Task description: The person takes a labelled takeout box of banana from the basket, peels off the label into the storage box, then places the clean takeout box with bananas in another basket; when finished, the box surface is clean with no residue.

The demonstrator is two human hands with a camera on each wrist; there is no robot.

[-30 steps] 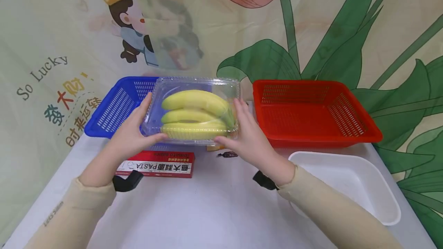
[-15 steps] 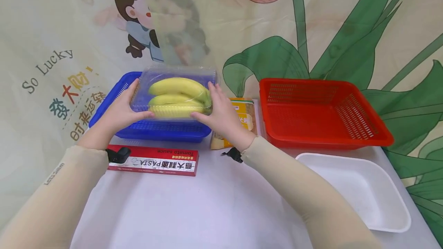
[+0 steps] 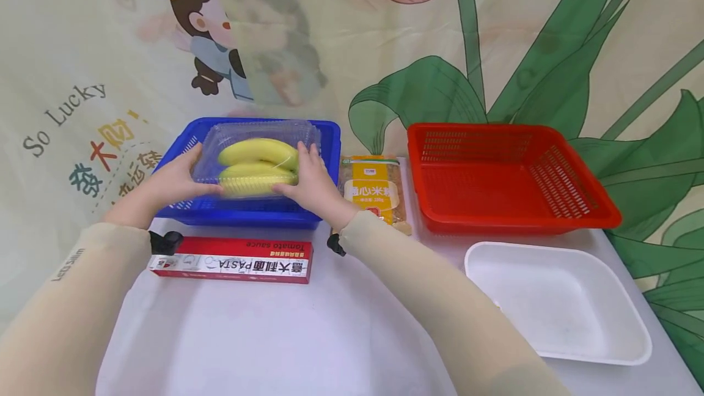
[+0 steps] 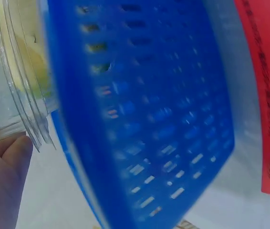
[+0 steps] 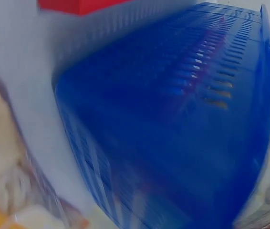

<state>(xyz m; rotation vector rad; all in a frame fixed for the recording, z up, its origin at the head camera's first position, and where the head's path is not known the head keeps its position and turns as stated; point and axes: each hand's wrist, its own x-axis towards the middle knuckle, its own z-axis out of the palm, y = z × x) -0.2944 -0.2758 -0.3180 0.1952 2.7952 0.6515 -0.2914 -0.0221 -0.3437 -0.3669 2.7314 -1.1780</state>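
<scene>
Between our two hands sits the clear plastic clamshell box of yellow bananas, low inside the blue perforated plastic basket. Our left hand curls round the box's left end with the thumb along its near edge, and our right hand clasps the right end the same way, so both are closed on the box.

From the head view we see the whole grip and the three bananas through the lid. From the left wrist view we see only a fingertip against the stacked clear rims of the box, with the blue basket wall blurred and filling most of the picture; a strip of red shows at its right edge. The right wrist view is blurred too: the basket's outer wall, a corner of the box at the far right, and the snack packet below left.

Just right of our right hand lies a yellow-labelled clear packet of rice snacks, and beyond it a red perforated plastic basket. Nearer us than the grip lies a long red and white pasta carton, and off to the right a white foam tray. All rest on a white table, backed by a printed cloth of green leaves, a pink flower and a cartoon figure.
</scene>
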